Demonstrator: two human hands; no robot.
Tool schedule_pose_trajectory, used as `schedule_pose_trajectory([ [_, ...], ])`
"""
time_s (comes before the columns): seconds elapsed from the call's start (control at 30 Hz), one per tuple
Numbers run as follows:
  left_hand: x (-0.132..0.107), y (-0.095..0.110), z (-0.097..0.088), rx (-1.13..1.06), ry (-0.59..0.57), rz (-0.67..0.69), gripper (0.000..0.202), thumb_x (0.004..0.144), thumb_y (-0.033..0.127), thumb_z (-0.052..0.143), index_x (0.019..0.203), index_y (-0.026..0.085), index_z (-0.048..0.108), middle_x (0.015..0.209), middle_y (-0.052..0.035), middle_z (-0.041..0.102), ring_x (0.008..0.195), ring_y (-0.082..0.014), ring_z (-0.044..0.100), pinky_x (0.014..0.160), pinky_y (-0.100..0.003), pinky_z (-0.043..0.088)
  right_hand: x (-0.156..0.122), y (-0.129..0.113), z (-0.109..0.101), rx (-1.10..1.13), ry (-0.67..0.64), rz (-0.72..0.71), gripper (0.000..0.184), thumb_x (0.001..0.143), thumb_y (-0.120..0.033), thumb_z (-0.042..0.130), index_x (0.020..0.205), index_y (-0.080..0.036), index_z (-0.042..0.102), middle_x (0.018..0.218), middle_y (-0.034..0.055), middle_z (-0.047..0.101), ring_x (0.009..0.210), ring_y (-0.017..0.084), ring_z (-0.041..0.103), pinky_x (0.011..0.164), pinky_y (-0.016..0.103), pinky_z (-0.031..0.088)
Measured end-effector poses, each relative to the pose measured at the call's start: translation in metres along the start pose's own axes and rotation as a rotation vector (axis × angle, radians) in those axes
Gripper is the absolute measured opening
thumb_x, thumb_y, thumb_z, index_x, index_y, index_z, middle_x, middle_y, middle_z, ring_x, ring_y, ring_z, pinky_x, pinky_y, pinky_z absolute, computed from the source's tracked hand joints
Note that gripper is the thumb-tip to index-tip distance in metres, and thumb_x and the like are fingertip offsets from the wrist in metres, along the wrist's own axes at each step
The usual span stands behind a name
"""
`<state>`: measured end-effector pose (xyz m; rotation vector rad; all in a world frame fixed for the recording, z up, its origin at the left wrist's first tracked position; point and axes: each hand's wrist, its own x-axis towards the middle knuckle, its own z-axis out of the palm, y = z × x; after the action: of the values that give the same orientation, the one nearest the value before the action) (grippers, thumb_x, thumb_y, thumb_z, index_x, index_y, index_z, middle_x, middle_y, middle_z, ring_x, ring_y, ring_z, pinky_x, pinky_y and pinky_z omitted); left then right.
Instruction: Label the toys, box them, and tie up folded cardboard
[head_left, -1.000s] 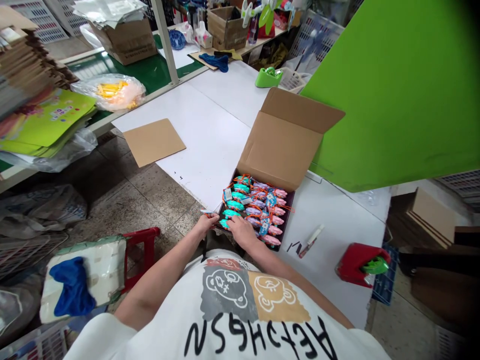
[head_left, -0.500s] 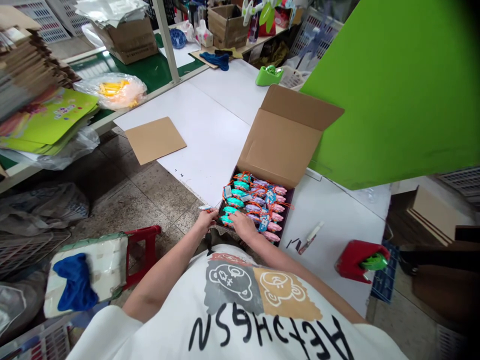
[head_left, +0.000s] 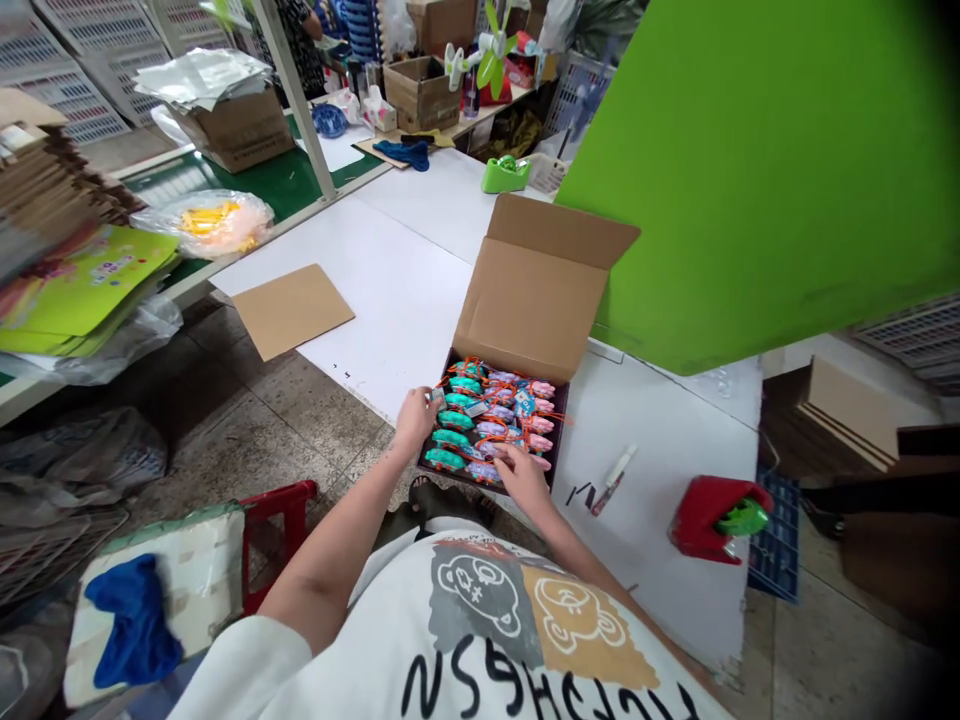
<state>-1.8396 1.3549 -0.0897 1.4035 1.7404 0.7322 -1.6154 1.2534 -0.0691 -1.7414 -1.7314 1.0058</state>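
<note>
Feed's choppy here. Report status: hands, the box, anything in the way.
Left hand at the box's left edge. Right hand on the toys. Cardboard box open, lid up. Nothing blocking.

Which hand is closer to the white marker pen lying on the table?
The right hand. It rests at the near edge of the toy box, on the same side as the marker pen. The left hand is at the box's far-left edge, farther away.

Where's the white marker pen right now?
In the head view the white marker pen lies on the white table, right of the open toy box and left of the red tape dispenser, beyond the right hand.
</note>
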Motion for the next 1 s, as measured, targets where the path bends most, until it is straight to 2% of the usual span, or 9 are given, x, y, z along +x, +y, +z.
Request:
schedule_pose_trajectory([
  [0.1, 0.016, -0.012, -0.001, -0.009, 0.016, -0.119, 0.027, 0.071, 0.03, 0.069, 0.091, 0.012, 0.065, 0.076, -0.0068, 0.06, 0.081, -0.0228, 0.057, 0.077, -0.029, 0.039, -0.011, -0.005, 0.0, 0.003, -0.042, 0.0, 0.027, 0.084, -0.022, 0.048, 0.105, -0.017, 0.065, 0.096, 0.0078, 0.066, 0.09, 0.02, 0.062, 0.085, 0.037, 0.049],
  [0.2, 0.013, -0.006, 0.009, -0.024, 0.019, -0.089, 0.011, 0.077, 0.024, 0.062, 0.082, 0.015, 0.065, 0.075, -0.0057, 0.06, 0.079, -0.0213, 0.055, 0.078, -0.029, 0.039, -0.019, -0.009, 0.0, 0.01, -0.086, -0.015, 0.025, 0.084, -0.022, 0.048, 0.102, -0.018, 0.066, 0.098, 0.0073, 0.067, 0.092, 0.02, 0.062, 0.085, 0.035, 0.049],
  [0.27, 0.001, 0.009, 0.019, -0.053, -0.011, 0.023, 0.01, 0.08, 0.025, 0.06, 0.085, 0.018, 0.066, 0.084, -0.0066, 0.061, 0.084, -0.021, 0.055, 0.082, -0.029, 0.039, -0.022, -0.01, 0.001, 0.009, -0.107, -0.015, 0.024, 0.085, -0.022, 0.048, 0.101, -0.018, 0.066, 0.097, 0.007, 0.068, 0.091, 0.02, 0.062, 0.084, 0.035, 0.049],
  [0.4, -0.028, 0.043, 0.038, -0.061, -0.359, 0.43, 0.022, 0.076, 0.023, 0.067, 0.097, 0.023, 0.069, 0.104, -0.0085, 0.062, 0.095, -0.0227, 0.056, 0.088, -0.03, 0.04, -0.027, -0.012, 0.003, 0.005, -0.161, -0.026, 0.024, 0.084, -0.02, 0.049, 0.099, -0.018, 0.067, 0.095, 0.007, 0.068, 0.089, 0.02, 0.062, 0.082, 0.035, 0.048],
  [0.47, -0.035, 0.05, 0.037, -0.024, -0.395, 0.494, 0.023, 0.079, 0.025, 0.064, 0.101, 0.025, 0.069, 0.107, -0.0084, 0.061, 0.098, -0.0233, 0.056, 0.09, -0.03, 0.04, -0.031, -0.01, 0.001, 0.02, -0.185, -0.046, 0.024, 0.084, -0.02, 0.049, 0.099, -0.018, 0.068, 0.095, 0.0073, 0.068, 0.089, 0.019, 0.062, 0.082, 0.035, 0.048],
  [0.6, -0.036, 0.04, 0.013, 0.047, -0.23, 0.359, 0.017, 0.085, 0.029, 0.058, 0.093, 0.025, 0.071, 0.091, -0.007, 0.062, 0.086, -0.0217, 0.057, 0.082, -0.029, 0.042, -0.045, 0.008, -0.013, 0.04, -0.195, -0.041, 0.026, 0.085, -0.024, 0.047, 0.1, -0.018, 0.067, 0.093, 0.0082, 0.068, 0.089, 0.022, 0.062, 0.081, 0.036, 0.048],
  [0.73, -0.049, 0.016, -0.004, 0.111, -0.177, 0.242, 0.016, 0.085, 0.029, 0.056, 0.087, 0.024, 0.071, 0.087, -0.0064, 0.064, 0.078, -0.0205, 0.058, 0.074, -0.028, 0.041, -0.064, 0.043, -0.035, 0.061, -0.186, 0.022, 0.024, 0.081, -0.025, 0.048, 0.093, -0.023, 0.069, 0.095, 0.0085, 0.07, 0.089, 0.025, 0.063, 0.081, 0.039, 0.047],
  [0.87, -0.086, 0.004, 0.007, 0.109, -0.13, 0.15, 0.017, 0.084, 0.03, 0.055, 0.084, 0.024, 0.07, 0.084, -0.0061, 0.067, 0.078, -0.0209, 0.058, 0.073, -0.029, 0.04, -0.079, 0.076, -0.049, 0.108, -0.211, 0.065, 0.023, 0.079, -0.028, 0.048, 0.085, -0.026, 0.069, 0.088, 0.0078, 0.07, 0.083, 0.026, 0.063, 0.077, 0.04, 0.047],
  [1.0, -0.121, 0.008, 0.025, 0.031, -0.091, 0.059, 0.015, 0.08, 0.033, 0.06, 0.076, 0.023, 0.07, 0.072, -0.0039, 0.065, 0.069, -0.0195, 0.057, 0.068, -0.028, 0.04, -0.086, 0.099, -0.056, 0.117, -0.308, 0.059, 0.022, 0.075, -0.026, 0.048, 0.077, -0.025, 0.07, 0.083, 0.0087, 0.071, 0.078, 0.026, 0.063, 0.074, 0.039, 0.045],
])
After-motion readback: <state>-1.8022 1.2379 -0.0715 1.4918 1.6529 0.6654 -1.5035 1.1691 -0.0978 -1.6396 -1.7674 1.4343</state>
